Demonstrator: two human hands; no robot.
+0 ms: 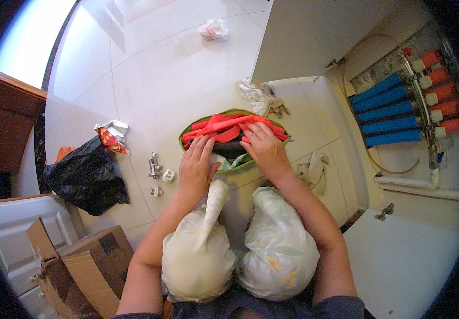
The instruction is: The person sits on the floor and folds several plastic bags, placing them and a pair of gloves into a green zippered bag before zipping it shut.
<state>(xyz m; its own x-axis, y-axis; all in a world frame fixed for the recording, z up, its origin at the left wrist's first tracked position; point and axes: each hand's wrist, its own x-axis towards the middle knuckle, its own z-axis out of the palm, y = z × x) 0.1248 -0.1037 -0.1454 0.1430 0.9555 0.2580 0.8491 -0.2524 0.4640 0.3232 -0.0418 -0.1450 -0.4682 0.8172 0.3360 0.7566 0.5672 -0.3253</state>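
Note:
On the tiled floor in front of me stands an unzipped green-edged bag, with red plastic bags and dark stuff inside. My left hand lies over its near left rim, fingers on the red plastic. Pinched between the fingers of my right hand is a part of the red plastic at the bag's right side. Both palms are partly hidden. My knees, in pale leaf-patterned fabric, are close below the bag. Metal fittings and a white fitting lie to the left of the bag.
Work gloves lie behind the bag, a pale cloth right of it. At left are a black plastic bag, a red wrapper and an opened cardboard box. A pipe manifold is in the right cabinet, its door open.

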